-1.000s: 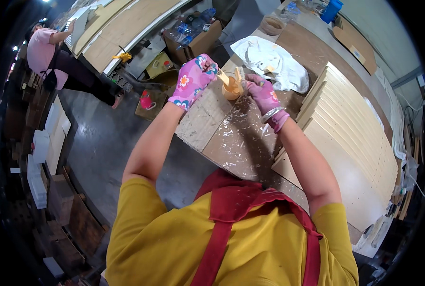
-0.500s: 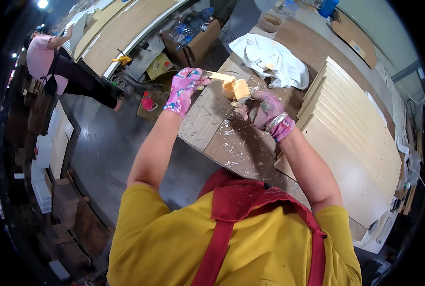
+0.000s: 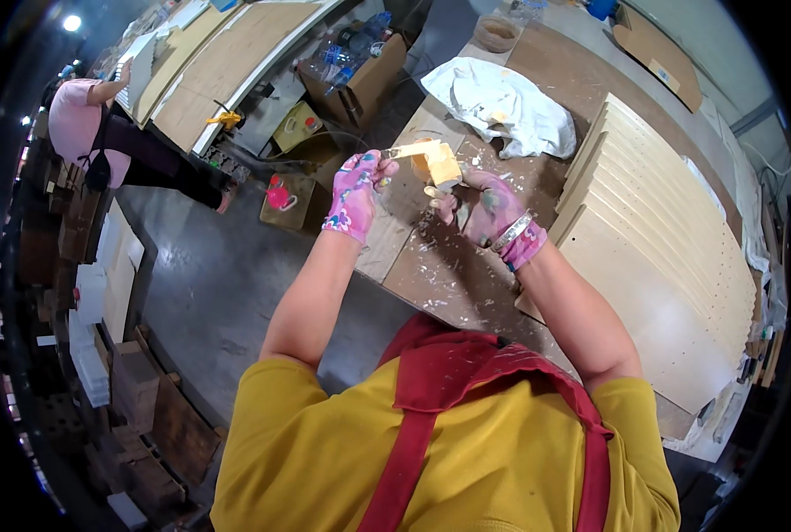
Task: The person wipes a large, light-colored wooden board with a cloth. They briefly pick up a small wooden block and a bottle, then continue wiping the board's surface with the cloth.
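My left hand point(image 3: 356, 195), in a pink flowered glove, is closed on a narrow putty knife point(image 3: 404, 152) whose blade is coated in pale yellow paste. Its tip meets the yellow putty point(image 3: 442, 167) held up by my right hand point(image 3: 493, 211). That hand wears a stained pink glove and a silvery band at the wrist. Its fingers are closed around a tool bearing the putty, seemingly a wide scraper; the handle is mostly hidden by the fingers. Both hands are above the corner of a brown workbench point(image 3: 431, 270) strewn with pale scraps.
A stack of pale drilled panels point(image 3: 653, 284) fans across the bench's right side. Beyond my hands lie a white cloth point(image 3: 502, 106) and a round tub point(image 3: 497, 34). Metal cans point(image 3: 293, 202) and a carton of bottles point(image 3: 356, 84) stand left. A person in pink point(image 3: 81, 124) works at another table.
My left hand has moved slightly right and nearer to me, with the putty knife now further over the putty. My right hand stays almost in place.
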Demonstrator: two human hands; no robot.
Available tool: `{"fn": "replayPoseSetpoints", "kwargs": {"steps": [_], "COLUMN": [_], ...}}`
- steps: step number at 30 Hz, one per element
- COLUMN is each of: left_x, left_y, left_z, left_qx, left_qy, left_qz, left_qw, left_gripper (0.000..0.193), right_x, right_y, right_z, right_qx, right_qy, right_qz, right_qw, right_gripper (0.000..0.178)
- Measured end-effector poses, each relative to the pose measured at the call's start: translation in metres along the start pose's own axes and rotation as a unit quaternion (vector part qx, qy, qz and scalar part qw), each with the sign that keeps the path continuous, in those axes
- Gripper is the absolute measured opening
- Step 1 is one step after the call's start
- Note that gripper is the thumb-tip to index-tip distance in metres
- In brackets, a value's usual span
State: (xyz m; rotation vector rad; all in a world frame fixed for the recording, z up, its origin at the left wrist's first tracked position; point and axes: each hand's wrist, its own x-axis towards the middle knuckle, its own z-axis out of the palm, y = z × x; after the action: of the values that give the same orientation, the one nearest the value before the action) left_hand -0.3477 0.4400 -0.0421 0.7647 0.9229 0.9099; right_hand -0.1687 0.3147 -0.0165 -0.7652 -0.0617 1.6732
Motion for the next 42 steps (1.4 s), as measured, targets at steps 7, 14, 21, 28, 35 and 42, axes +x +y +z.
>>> {"fn": "replayPoseSetpoints", "kwargs": {"steps": [7,14,21,28,35,42], "left_x": [-0.022,-0.02,-0.028,-0.044,-0.022,-0.041], "left_y": [-0.009,-0.016,-0.012,-0.016,-0.004,-0.004], "left_z": [0.01,0.004,0.014,0.031,0.021,0.035], "left_qx": [-0.085,-0.12,-0.076,-0.081,-0.068,-0.089], "left_qy": [-0.046,-0.017,-0.01,0.007,-0.006,0.001], "left_qz": [-0.061,-0.056,-0.042,0.003,0.049,0.035], "left_qw": [0.993,0.991,0.996,0.997,0.996,0.995], "left_gripper": [0.012,0.011,0.012,0.01,0.009,0.008], "right_x": [-0.009,-0.016,-0.015,-0.011,-0.014,-0.01], "right_y": [-0.002,-0.001,0.006,0.007,0.0,0.001], "right_z": [0.007,0.003,-0.004,-0.002,0.011,0.01], "right_qx": [0.045,0.039,0.033,0.08,0.044,0.085], "right_qy": [0.023,0.024,-0.052,-0.029,0.043,-0.001], "right_qz": [-0.006,-0.027,-0.027,-0.009,-0.027,-0.025], "right_qw": [0.999,0.999,0.998,0.996,0.998,0.996], "right_gripper": [0.031,0.03,0.03,0.03,0.033,0.031]}}
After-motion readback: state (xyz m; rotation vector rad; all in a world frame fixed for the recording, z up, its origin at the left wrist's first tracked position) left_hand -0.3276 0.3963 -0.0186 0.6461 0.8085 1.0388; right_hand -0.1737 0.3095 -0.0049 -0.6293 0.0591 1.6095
